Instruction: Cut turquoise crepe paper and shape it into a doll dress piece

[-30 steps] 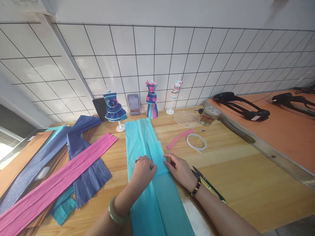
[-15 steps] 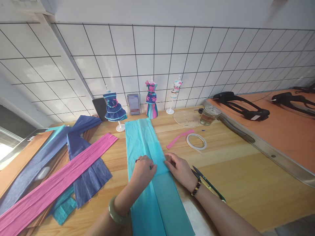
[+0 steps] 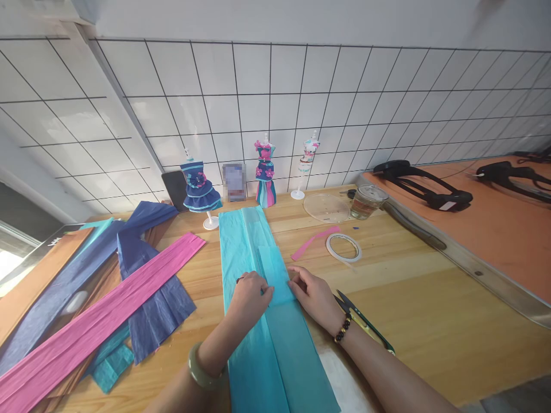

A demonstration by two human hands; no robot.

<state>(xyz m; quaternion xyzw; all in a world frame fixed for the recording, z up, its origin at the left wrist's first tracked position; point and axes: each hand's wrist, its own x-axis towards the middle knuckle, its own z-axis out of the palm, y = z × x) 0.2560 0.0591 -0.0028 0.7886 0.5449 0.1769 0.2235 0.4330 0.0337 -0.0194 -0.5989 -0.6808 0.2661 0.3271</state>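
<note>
A long strip of turquoise crepe paper [image 3: 258, 355] runs down the middle of the wooden table, with a smaller turquoise piece [image 3: 272, 264] lying on its right half. My left hand [image 3: 252, 291] is closed over the paper, thumb and fingertips pinched at the small piece's lower left. At that piece's right edge, my right hand [image 3: 314, 295] grips the paper between thumb and curled fingers. Its fingertips partly hide the edge. Green-handled scissors [image 3: 365, 324] lie beside my right wrist, partly covered by the forearm.
Pink crepe paper [image 3: 107, 310] and blue crepe paper [image 3: 159, 298] overlap at left. White tape [image 3: 343, 248], a pink scrap [image 3: 314, 242] and a glass jar [image 3: 367, 202] lie at right. Small mannequins [image 3: 200, 189] stand along the wall. An orange surface [image 3: 495, 241] borders the table.
Almost nothing differs. My left hand and forearm have shifted very slightly left; my right hand keeps its place at the paper's edge.
</note>
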